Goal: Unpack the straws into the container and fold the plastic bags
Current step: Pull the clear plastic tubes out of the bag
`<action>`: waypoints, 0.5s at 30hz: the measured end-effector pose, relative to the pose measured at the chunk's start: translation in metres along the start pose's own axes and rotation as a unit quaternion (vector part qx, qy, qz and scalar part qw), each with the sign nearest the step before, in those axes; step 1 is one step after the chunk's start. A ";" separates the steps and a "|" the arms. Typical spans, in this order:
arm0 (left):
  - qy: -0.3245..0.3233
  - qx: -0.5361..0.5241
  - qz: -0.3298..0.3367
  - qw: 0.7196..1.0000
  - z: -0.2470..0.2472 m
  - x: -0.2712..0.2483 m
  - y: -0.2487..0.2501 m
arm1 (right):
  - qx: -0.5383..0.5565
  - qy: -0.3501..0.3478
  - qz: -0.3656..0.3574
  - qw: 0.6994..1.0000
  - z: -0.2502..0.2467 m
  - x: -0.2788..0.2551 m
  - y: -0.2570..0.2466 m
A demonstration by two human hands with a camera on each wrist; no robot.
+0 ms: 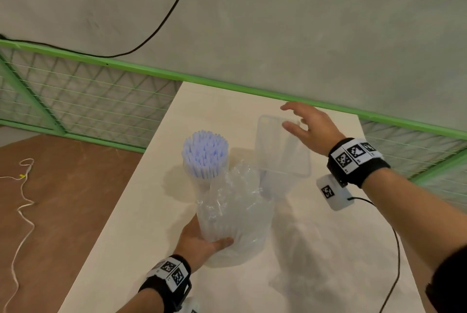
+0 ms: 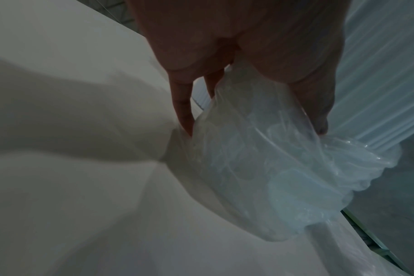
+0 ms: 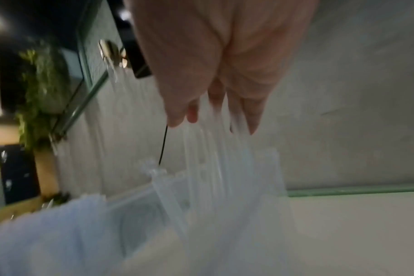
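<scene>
My left hand [image 1: 202, 239] grips the lower end of a crumpled clear plastic bag [image 1: 235, 214] of clear straws, held upright on the pale table [image 1: 316, 249]. In the left wrist view its fingers and thumb [image 2: 253, 128] curl round the bag [image 2: 272, 168]. A bundle of pale blue straws [image 1: 205, 158] stands upright just behind it. To their right stands an empty-looking clear rectangular container [image 1: 283, 150]. My right hand [image 1: 294, 118] is at the container's far rim with spread fingers, holding nothing; whether it touches is unclear. The right wrist view is blurred: fingers [image 3: 213, 123] above the container [image 3: 201, 186].
A green metal rail with mesh [image 1: 227, 83] runs along the table's far edge, a grey wall behind it. A black cable [image 1: 396, 249] trails from my right wrist across the table's right side. Left of the table is brown floor with a white cord [image 1: 22, 201].
</scene>
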State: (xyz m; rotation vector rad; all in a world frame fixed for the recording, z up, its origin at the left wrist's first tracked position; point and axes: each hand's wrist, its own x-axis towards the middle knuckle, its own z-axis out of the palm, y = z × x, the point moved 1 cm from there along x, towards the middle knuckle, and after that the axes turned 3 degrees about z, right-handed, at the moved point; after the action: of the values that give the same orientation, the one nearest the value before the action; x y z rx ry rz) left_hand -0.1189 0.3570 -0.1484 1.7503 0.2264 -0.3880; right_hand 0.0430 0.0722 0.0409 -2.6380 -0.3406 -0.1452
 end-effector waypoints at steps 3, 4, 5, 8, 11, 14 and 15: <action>-0.011 0.010 0.001 1.000 0.000 -0.002 0.001 | -0.023 -0.105 -0.012 0.994 0.003 0.001 0.000; -0.013 0.013 0.002 1.000 0.000 -0.001 0.000 | -0.032 -0.119 -0.019 0.992 0.005 0.004 -0.002; -0.015 0.016 0.003 1.000 0.000 0.000 -0.002 | -0.050 -0.128 -0.024 0.990 0.007 0.008 -0.005; -0.012 0.016 0.002 1.000 0.000 0.001 -0.004 | -0.121 -0.133 -0.040 0.983 0.019 0.018 -0.012; -0.009 0.010 0.005 1.000 0.000 0.001 -0.004 | -0.152 -0.123 -0.060 0.979 0.032 0.028 -0.013; -0.011 0.008 0.020 1.000 0.002 0.001 -0.004 | -0.159 -0.109 -0.059 0.979 0.039 0.035 -0.009; -0.012 0.006 0.024 1.000 0.002 0.001 -0.003 | -0.151 -0.100 -0.046 0.982 0.038 0.037 -0.006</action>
State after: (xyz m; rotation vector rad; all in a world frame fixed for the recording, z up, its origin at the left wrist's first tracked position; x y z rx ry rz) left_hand -0.1197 0.3558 -0.1518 1.7582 0.1649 -0.3751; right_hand 0.0789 0.1033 0.0161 -2.9456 -0.5470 0.0446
